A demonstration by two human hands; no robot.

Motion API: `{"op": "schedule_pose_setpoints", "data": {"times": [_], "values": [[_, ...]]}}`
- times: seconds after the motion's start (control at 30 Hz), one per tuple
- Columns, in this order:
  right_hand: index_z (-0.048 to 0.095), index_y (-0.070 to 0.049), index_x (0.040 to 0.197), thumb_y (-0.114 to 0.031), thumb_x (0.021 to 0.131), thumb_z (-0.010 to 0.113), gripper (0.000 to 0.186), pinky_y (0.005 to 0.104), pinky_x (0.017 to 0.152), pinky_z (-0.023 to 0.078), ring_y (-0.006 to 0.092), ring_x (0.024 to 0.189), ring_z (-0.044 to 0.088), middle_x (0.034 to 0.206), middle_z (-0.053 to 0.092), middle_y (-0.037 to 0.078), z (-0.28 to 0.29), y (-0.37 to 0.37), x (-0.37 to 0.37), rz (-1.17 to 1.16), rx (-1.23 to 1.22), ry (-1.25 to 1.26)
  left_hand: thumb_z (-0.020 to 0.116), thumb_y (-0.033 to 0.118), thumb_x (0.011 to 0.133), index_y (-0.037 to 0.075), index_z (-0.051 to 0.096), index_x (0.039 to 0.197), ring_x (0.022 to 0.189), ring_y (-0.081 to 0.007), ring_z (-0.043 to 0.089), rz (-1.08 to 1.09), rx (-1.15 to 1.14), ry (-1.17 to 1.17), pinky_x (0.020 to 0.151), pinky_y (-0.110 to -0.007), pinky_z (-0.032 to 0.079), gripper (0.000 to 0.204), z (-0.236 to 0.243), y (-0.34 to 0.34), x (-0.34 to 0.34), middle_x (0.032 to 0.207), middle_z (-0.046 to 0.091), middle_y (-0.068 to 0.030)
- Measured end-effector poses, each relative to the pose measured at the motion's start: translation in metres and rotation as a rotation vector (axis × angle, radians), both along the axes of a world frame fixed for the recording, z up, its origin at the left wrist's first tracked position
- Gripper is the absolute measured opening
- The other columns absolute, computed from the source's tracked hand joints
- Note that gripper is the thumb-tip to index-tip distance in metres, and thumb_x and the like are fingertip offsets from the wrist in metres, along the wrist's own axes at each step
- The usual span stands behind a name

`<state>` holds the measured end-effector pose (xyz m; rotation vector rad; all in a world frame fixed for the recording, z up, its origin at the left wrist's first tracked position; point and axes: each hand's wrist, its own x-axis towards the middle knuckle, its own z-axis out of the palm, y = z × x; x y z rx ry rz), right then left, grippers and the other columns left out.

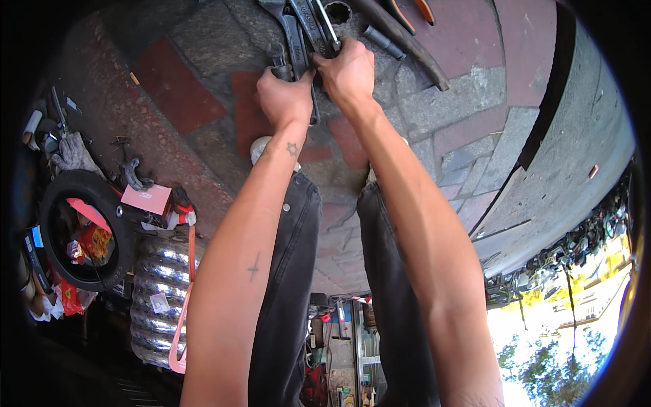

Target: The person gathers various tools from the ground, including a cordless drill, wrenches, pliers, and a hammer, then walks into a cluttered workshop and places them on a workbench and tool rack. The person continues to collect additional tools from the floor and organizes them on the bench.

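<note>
My left hand [285,99] is closed beside several dark tools on the paving; its fingertips are hidden, and a dark socket-like piece [277,55] sticks up at its knuckles. Close on its right, my right hand [348,72] is closed with its thumb and fingers on a dark wrench [308,26]. A thin shiny rod [327,22] reaches to its knuckles. Between the hands runs an adjustable wrench [293,41], its jaw toward the far edge. The ring end of a wrench [314,121] shows below my hands.
Beyond my right hand lie a ring-shaped metal piece [338,13], a dark cylindrical tool [384,42], a long worn bar [419,54] and orange-handled pliers [425,10]. At left are a black tyre [51,224], a pink-topped box [147,199] and a silvery ribbed bundle [163,298].
</note>
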<state>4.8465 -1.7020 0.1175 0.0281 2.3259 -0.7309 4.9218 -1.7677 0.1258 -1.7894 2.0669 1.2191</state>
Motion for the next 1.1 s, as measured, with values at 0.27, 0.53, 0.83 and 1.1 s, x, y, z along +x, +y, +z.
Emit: {"op": "schedule_pose_setpoints", "data": {"times": [0.27, 0.53, 0.83, 1.1], "values": [[0.065, 0.007, 0.091, -0.025, 0.069, 0.074, 0.040, 0.0411, 0.078, 0.051, 0.0387, 0.087, 0.065, 0.086, 0.066, 0.027, 0.009, 0.000, -0.003, 0.021, -0.048, -0.080, 0.077, 0.016, 0.066, -0.005, 0.063, 0.078, 0.078, -0.0381, 0.067, -0.103, -0.104, -0.057, 0.071, -0.043, 0.051, 0.028, 0.003, 0.005, -0.008, 0.077, 0.067, -0.0236], [0.068, 0.004, 0.090, -0.037, 0.071, 0.077, 0.046, 0.0314, 0.065, 0.050, 0.0152, 0.066, 0.061, 0.073, 0.066, 0.013, 0.008, 0.009, -0.019, 0.137, -0.126, -0.330, 0.075, 0.018, 0.066, -0.004, 0.065, 0.080, 0.069, -0.0210, 0.068, -0.065, 0.210, 0.065, 0.064, -0.034, 0.051, 0.028, 0.013, -0.005, 0.003, 0.074, 0.068, -0.0162], [0.068, 0.004, 0.093, -0.032, 0.074, 0.077, 0.042, 0.0309, 0.065, 0.051, 0.0152, 0.067, 0.063, 0.078, 0.068, 0.011, 0.074, 0.031, -0.018, -0.025, -0.322, -0.703, 0.075, 0.014, 0.078, 0.002, 0.065, 0.079, 0.053, -0.0042, 0.049, 0.001, 0.665, 0.141, 0.047, -0.022, 0.037, 0.016, 0.087, -0.022, 0.021, 0.064, 0.059, 0.0018], [0.065, 0.005, 0.099, -0.037, 0.077, 0.076, 0.049, 0.0275, 0.071, 0.050, 0.0124, 0.079, 0.062, 0.088, 0.067, 0.009, 0.138, 0.060, 0.015, -0.357, -0.522, -0.897, 0.075, 0.018, 0.080, 0.004, 0.064, 0.082, 0.049, -0.0039, 0.047, -0.057, 0.769, 0.062, 0.045, -0.022, 0.036, 0.018, 0.195, -0.004, 0.047, 0.058, 0.054, 0.0040]]}}
